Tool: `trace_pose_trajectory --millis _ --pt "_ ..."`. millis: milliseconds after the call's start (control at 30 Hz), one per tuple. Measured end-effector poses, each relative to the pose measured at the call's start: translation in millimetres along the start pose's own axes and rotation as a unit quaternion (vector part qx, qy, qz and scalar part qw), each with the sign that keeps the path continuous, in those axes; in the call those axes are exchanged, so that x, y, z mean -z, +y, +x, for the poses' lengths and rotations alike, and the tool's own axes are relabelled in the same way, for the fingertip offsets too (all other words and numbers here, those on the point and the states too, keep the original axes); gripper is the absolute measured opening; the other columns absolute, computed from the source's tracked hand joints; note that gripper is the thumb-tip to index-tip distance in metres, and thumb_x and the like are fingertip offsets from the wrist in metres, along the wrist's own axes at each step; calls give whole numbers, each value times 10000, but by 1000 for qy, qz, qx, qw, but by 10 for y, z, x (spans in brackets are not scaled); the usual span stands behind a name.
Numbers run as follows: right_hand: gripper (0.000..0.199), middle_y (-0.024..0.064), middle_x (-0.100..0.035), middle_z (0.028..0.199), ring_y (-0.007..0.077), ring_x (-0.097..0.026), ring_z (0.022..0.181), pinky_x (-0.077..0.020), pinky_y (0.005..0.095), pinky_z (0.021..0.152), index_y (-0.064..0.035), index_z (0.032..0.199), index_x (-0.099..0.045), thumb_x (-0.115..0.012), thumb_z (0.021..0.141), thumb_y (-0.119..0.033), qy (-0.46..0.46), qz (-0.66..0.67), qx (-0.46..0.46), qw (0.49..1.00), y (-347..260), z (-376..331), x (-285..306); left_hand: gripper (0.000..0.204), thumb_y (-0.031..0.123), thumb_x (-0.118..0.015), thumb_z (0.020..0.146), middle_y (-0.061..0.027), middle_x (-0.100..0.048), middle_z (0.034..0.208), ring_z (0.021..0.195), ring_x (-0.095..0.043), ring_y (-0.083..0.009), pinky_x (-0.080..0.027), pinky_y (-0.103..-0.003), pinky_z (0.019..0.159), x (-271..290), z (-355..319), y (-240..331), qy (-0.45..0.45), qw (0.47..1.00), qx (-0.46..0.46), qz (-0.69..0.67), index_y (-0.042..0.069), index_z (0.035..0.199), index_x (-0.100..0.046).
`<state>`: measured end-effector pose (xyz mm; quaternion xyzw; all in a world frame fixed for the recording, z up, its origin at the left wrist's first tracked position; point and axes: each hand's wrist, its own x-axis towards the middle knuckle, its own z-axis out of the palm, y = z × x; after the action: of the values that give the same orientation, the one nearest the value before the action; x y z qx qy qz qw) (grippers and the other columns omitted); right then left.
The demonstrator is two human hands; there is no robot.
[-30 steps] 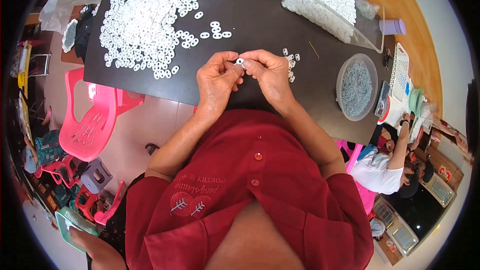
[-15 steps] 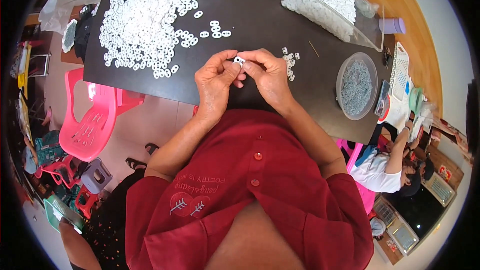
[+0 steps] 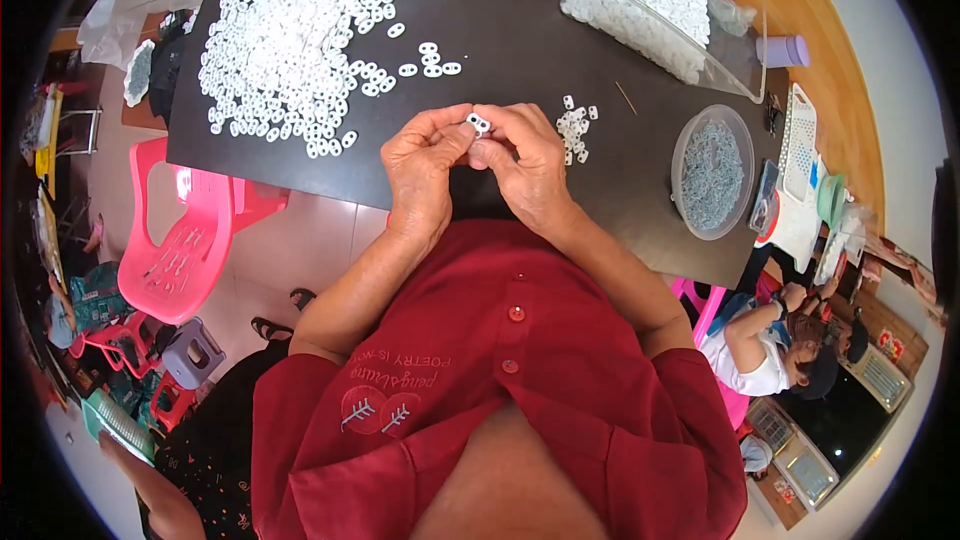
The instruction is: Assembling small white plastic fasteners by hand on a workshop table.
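Above the table's near edge, both hands meet fingertip to fingertip. A small white oval plastic piece with two holes (image 3: 479, 124) shows between them, its flat face turned up. My left hand (image 3: 420, 170) pinches it between thumb and index finger. Closed against its other side is my right hand (image 3: 530, 162), with index finger and thumb at the piece; whatever else lies under the fingertips is hidden. Just right of my right hand lies a small cluster of white pieces (image 3: 573, 127). A large heap of white two-hole pieces (image 3: 285, 45) spreads over the table's left side.
A clear bin of white pieces (image 3: 640, 15) stands at the far right. Nearer is a round tub of small metal parts (image 3: 712, 180). A thin stick (image 3: 626, 97) lies on the dark table (image 3: 520, 30). A pink chair (image 3: 180, 250) stands left; a co-worker (image 3: 760, 345) sits right.
My hands have shifted slightly left, and the white piece now shows its two-hole face more fully. The co-worker's arm at right has drawn back. At lower left, another person's green basket has shifted.
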<state>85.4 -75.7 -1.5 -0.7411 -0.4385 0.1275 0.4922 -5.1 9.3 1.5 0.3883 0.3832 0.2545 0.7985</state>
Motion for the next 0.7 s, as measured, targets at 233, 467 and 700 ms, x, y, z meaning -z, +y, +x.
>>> trace_pose_trajectory --millis 233,467,700 --pt "281 74 -601 803 217 -558 743 -461 316 651 -11 969 -608 -661 697 36 20 -25 37 999 -15 6 -7 160 -25 -569 823 -80 -629 785 634 -562 -103 -464 -215 594 7 -13 12 8 1000 8 -16 -76 971 -601" --pt "269 81 -605 810 221 -558 733 -458 315 642 -9 968 -609 -666 708 27 29 -37 46 998 28 -10 -29 198 1 -557 849 -55 -614 776 631 -547 -91 -456 -209 611 54 -9 19 -40 999 14 15 -73 1028 -599" --pt "270 77 -608 810 214 -557 723 -457 307 642 -6 988 -606 -663 725 15 41 -15 59 997 11 -1 -47 200 68 -602 853 -21 -604 800 679 -510 -68 -448 -201 613 112 -4 -15 -59 995 -55 61 -35 1023 -625"
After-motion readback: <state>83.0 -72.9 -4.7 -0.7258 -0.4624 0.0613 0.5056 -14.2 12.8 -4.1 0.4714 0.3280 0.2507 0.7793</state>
